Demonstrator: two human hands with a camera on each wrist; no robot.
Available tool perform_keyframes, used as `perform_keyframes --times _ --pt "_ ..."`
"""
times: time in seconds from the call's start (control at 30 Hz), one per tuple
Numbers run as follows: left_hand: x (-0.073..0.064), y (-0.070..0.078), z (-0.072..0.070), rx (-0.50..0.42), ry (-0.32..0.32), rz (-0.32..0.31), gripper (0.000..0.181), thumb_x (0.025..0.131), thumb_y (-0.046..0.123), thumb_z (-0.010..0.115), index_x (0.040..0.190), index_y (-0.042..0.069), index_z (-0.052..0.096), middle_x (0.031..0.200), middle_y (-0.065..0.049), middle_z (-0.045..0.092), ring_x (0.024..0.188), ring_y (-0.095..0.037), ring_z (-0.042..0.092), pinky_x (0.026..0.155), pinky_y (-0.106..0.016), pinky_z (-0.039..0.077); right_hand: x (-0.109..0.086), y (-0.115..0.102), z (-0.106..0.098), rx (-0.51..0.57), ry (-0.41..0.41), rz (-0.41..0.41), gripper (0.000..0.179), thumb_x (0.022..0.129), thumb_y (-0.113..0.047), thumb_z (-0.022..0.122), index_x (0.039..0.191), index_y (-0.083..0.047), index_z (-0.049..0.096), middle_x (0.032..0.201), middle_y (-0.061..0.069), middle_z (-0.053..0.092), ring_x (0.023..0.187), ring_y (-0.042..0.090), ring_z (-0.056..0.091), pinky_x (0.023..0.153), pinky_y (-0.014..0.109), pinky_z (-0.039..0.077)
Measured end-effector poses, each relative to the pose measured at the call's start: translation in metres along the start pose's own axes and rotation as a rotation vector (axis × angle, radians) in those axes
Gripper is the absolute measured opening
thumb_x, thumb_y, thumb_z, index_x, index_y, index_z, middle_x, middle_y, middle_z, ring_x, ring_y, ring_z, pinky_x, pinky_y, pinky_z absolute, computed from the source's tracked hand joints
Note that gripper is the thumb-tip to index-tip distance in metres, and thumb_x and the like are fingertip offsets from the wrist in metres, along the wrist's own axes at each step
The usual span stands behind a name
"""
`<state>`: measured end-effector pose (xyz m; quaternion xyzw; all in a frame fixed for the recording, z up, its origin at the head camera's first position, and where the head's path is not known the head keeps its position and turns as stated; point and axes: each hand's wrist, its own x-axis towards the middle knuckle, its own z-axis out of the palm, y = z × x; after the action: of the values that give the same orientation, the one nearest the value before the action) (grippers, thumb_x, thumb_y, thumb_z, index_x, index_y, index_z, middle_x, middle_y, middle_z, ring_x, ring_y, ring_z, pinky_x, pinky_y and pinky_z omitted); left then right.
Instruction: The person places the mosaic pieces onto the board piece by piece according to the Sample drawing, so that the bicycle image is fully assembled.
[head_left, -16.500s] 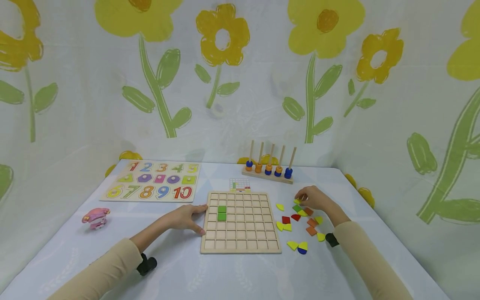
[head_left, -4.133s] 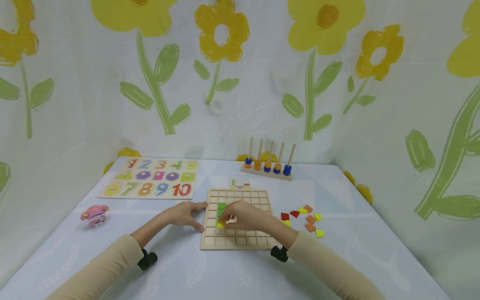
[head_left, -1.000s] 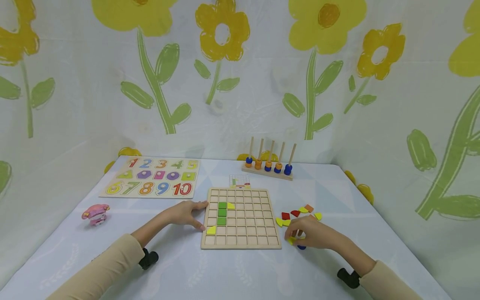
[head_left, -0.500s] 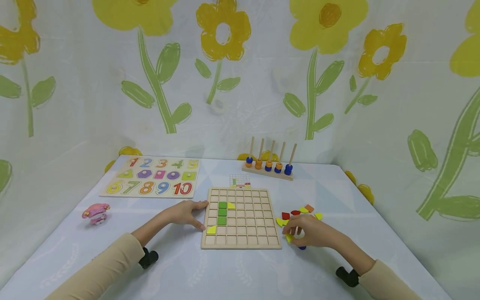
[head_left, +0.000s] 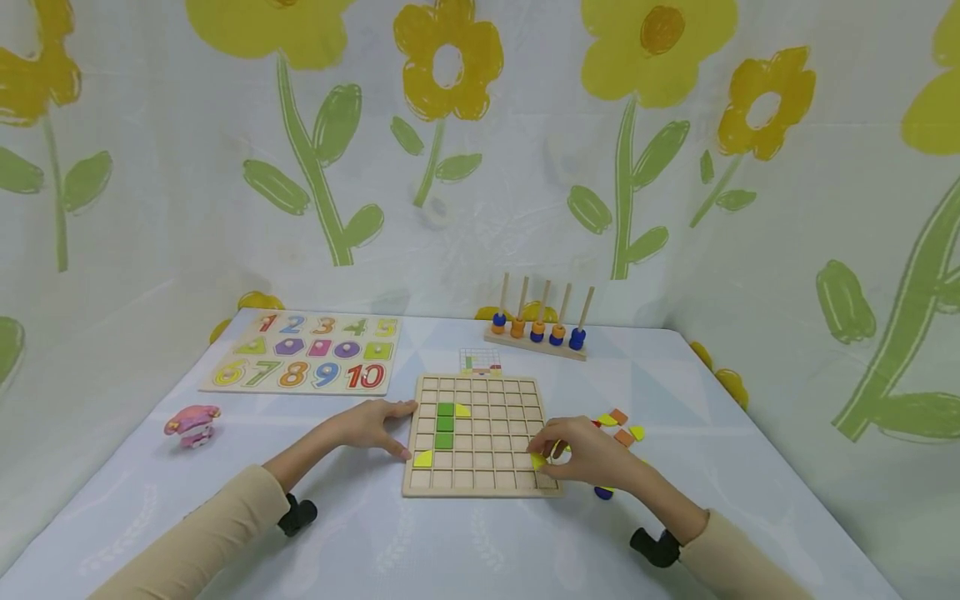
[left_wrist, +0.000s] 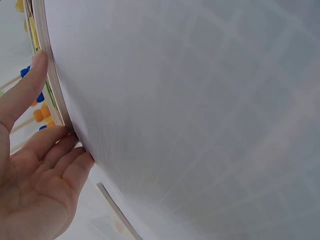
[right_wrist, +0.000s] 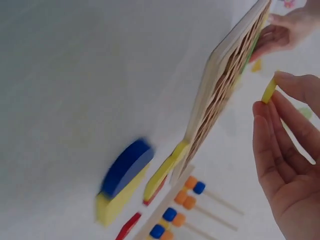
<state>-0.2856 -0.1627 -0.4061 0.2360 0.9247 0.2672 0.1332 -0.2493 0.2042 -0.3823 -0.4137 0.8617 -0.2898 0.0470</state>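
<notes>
yellow tile (head_left: 537,461) is pinched in the fingers of the right hand (head_left: 585,451) over the wooden grid board (head_left: 483,459); the left hand (head_left: 367,423), fingers spread, touches the board's left edge.

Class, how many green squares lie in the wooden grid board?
3 green squares, second column from left: third, fourth and fifth rows down. The right hand may hide others.

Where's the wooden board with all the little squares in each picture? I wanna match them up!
Head: the grid board lies just below the middle, the left hand touching its left edge.
Left wrist: the grid board runs edge-on down the upper left.
Right wrist: the grid board slants from the top right down to the lower middle.
Shared landmark: the blue-and-orange bead rack, only partly visible in the left wrist view.
</notes>
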Motion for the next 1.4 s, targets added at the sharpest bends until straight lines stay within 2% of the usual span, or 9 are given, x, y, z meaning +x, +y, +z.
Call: perform_keyframes --times 0.33,0.67,0.83,1.07,1.4 --pt "0.000 0.001 -0.001 -0.005 0.000 0.000 0.088 0.073 0.031 0.085 0.142 -0.002 0.043 0.148 -0.018 0.039 0.138 -0.037 0.033 0.111 -0.049 0.028 0.035 -0.021 0.022 0.046 0.026 -0.008 0.020 0.082 -0.006 0.076 0.101 -0.005 0.072 0.092 -0.004 0.068 0.081 0.013 0.064 0.071 0.023 0.056" --pt "0.000 0.002 -0.001 -0.015 -0.005 -0.021 0.088 0.073 0.031 0.085 0.143 -0.001 0.043 0.149 -0.017 0.039 0.139 -0.036 0.031 0.112 -0.050 0.027 0.073 -0.039 0.045 0.009 -0.020 0.000 0.017 0.082 -0.008 0.076 0.099 -0.007 0.073 0.092 -0.005 0.068 0.078 0.006 0.062 0.068 0.018 0.053" --pt "0.000 0.002 -0.001 -0.008 -0.004 -0.010 0.087 0.073 0.032 0.084 0.143 -0.001 0.043 0.149 -0.017 0.039 0.138 -0.037 0.032 0.111 -0.050 0.028 0.089 -0.045 0.056 -0.018 -0.050 0.005 0.016 0.082 -0.010 0.077 0.098 -0.008 0.074 0.090 -0.007 0.068 0.076 0.003 0.061 0.066 0.014 0.051" --pt "0.000 0.002 -0.001 0.000 -0.001 0.002 0.087 0.073 0.033 0.084 0.143 -0.001 0.043 0.148 -0.017 0.039 0.138 -0.037 0.033 0.110 -0.050 0.029 0.104 -0.054 0.062 -0.069 -0.068 0.037 0.017 0.081 -0.010 0.078 0.097 -0.008 0.074 0.088 -0.006 0.070 0.074 0.004 0.062 0.065 0.012 0.049" --pt "0.000 0.002 -0.001 -0.002 -0.005 -0.004 0.088 0.073 0.032 0.084 0.143 -0.002 0.043 0.148 -0.018 0.039 0.137 -0.037 0.033 0.110 -0.051 0.029 0.113 -0.053 0.068 -0.104 -0.097 0.073 0.017 0.081 -0.010 0.079 0.098 -0.009 0.074 0.089 -0.007 0.069 0.073 0.001 0.059 0.065 0.011 0.048"
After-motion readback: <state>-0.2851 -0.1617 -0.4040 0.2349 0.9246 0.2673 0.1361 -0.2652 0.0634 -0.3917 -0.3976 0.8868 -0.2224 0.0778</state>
